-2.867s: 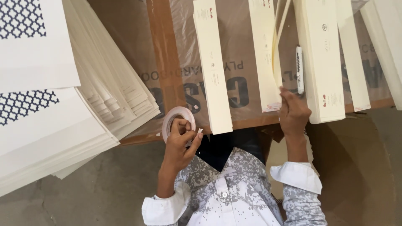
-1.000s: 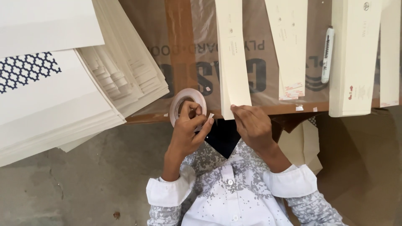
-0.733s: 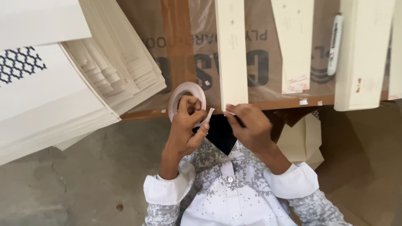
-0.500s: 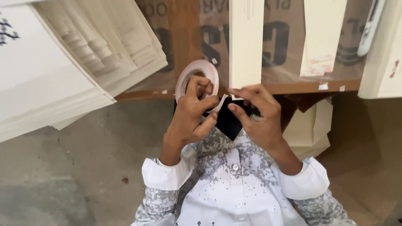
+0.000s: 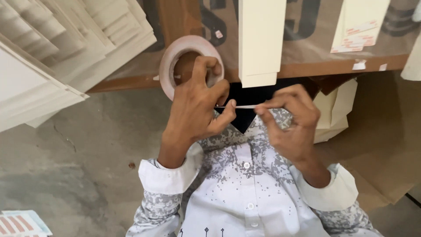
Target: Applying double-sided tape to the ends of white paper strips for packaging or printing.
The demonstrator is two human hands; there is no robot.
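The left hand (image 5: 197, 109) grips the tape roll (image 5: 189, 61) at the tabletop (image 5: 307, 68) edge, while the right hand (image 5: 291, 123) pinches the drawn-out tape strip (image 5: 241, 106) beside the roll; thin, limp and sticky, the strip is best held by its ends.

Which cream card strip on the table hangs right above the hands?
The plain cream card strip at centre, overhanging the table edge; the strip to its right carries red-printed labels.
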